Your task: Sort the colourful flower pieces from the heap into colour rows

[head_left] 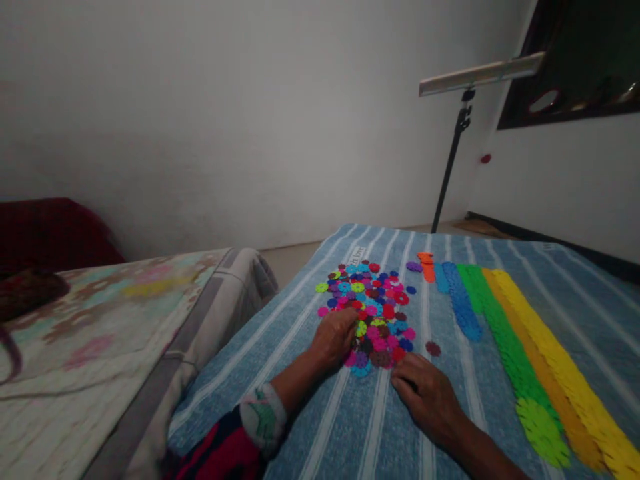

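In the head view, a loose pile of notched plastic discs (376, 331) in many colours lies on a blue striped cloth (260, 390). The left hand (334, 338) reaches onto the pile from its near left side, fingers curled down among the pieces; whether they pinch one I cannot tell. The right hand (425, 390) rests at the pile's near right edge, fingers bent and held close together, tips beside a red disc (399, 354); their grip is also too dim to make out.

A dark brown disc (433, 349) lies apart, right of the pile. Farther right run sorted rows of overlapping discs: a blue row (460, 300), a green row (503, 337), an amber row (543, 373) and a yellow row (555, 353). Lime-green discs (543, 432) sit at the green row's near end. A short orange group (427, 267) and a purple disc (414, 266) lie beyond the brown one.
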A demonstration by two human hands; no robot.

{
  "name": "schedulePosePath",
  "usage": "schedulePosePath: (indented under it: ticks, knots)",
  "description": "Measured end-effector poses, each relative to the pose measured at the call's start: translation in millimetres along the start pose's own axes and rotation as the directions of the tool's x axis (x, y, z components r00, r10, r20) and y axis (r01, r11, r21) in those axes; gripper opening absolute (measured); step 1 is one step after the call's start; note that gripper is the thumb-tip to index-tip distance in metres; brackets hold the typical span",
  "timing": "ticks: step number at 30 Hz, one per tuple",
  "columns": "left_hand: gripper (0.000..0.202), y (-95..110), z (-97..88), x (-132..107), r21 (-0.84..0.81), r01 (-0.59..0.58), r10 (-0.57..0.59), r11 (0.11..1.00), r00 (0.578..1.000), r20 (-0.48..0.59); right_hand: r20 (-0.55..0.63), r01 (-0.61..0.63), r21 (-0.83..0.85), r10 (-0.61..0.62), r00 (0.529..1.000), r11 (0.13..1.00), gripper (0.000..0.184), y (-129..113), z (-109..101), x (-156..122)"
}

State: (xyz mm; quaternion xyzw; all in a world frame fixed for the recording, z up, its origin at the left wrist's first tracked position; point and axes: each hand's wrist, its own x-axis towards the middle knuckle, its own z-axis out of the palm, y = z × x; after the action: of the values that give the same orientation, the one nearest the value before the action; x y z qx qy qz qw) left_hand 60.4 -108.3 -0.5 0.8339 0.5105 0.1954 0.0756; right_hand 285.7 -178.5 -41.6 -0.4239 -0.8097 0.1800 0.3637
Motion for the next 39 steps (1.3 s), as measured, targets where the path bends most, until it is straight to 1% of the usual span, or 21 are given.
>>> schedulePosePath:
  ticks: [3,5,9,11,13,15,17,19,21,25,28,30,32,36,39]
  knots:
    - [0.026,-17.1,-8.8,13.5,0.002,0.103,-0.102,0.995,0.994,-0.045,0.009,-0.009,-0.021,0.009,1.000,1.000,0.024,-0.6,-3.5,-0.4]
    - [0.024,-27.2,-10.9,22.6,-0.001,0.148,-0.147,0.989,0.986,-0.073,0.012,-0.012,-0.027,0.012,1.000,1.000,0.024,-0.5,-6.2,-0.6]
    - [0.024,-39.4,-2.6,38.8,-0.003,0.190,-0.189,0.982,0.972,-0.142,0.030,0.014,-0.071,-0.012,0.999,0.997,0.025,-1.2,-10.0,-1.8]
    - [0.025,-43.1,4.5,44.0,-0.001,0.214,-0.209,0.977,0.954,-0.214,0.017,0.059,-0.132,-0.057,0.998,0.990,0.025,-4.6,-9.4,-2.9]
    - [0.027,-47.1,9.6,46.2,-0.009,0.229,-0.222,0.973,0.933,-0.283,-0.001,0.123,-0.228,-0.127,0.992,0.966,0.023,-10.9,-6.3,-3.2]
    - [0.028,-52.2,11.2,45.7,-0.025,0.249,-0.243,0.968,0.913,-0.328,0.000,0.189,-0.331,-0.201,0.980,0.925,0.022,-19.5,-0.8,-1.6]
    - [0.030,-58.1,9.7,43.6,-0.051,0.290,-0.289,0.956,0.890,-0.353,-0.002,0.233,-0.407,-0.256,0.967,0.883,0.020,-28.4,6.7,2.5]
    - [0.032,-63.7,7.1,41.4,-0.084,0.330,-0.338,0.940,0.870,-0.358,-0.001,0.250,-0.452,-0.280,0.960,0.857,0.017,-35.3,15.3,8.5]
    - [0.033,-67.8,5.0,39.7,-0.114,0.355,-0.372,0.928,0.860,-0.349,0.017,0.257,-0.470,-0.282,0.959,0.845,0.013,-38.8,23.9,14.8]
    - [0.034,-71.2,4.4,38.6,-0.159,0.392,-0.423,0.906,0.839,-0.342,0.035,0.230,-0.479,-0.243,0.969,0.847,0.025,-35.8,36.8,24.2]
    - [0.032,-71.6,5.0,38.2,-0.176,0.420,-0.455,0.890,0.828,-0.326,-0.014,0.181,-0.501,-0.217,0.976,0.846,0.028,-30.2,40.1,27.7]
    - [0.032,-71.2,5.0,37.7,-0.183,0.424,-0.461,0.887,0.828,-0.319,-0.034,0.161,-0.515,-0.208,0.978,0.842,0.027,-27.9,40.1,28.5]
    - [0.031,-70.0,4.3,36.9,-0.189,0.415,-0.455,0.890,0.831,-0.320,-0.026,0.165,-0.526,-0.210,0.977,0.834,0.024,-27.4,39.4,28.4]
    - [0.026,-64.9,1.7,34.8,-0.192,0.402,-0.443,0.896,0.843,-0.306,-0.021,0.214,-0.556,-0.271,0.962,0.803,0.020,-28.1,39.4,28.2]
    - [0.025,-63.0,-2.8,32.8,-0.207,0.379,-0.424,0.902,0.865,-0.267,0.001,0.252,-0.578,-0.308,0.951,0.777,0.016,-26.0,39.8,29.6]
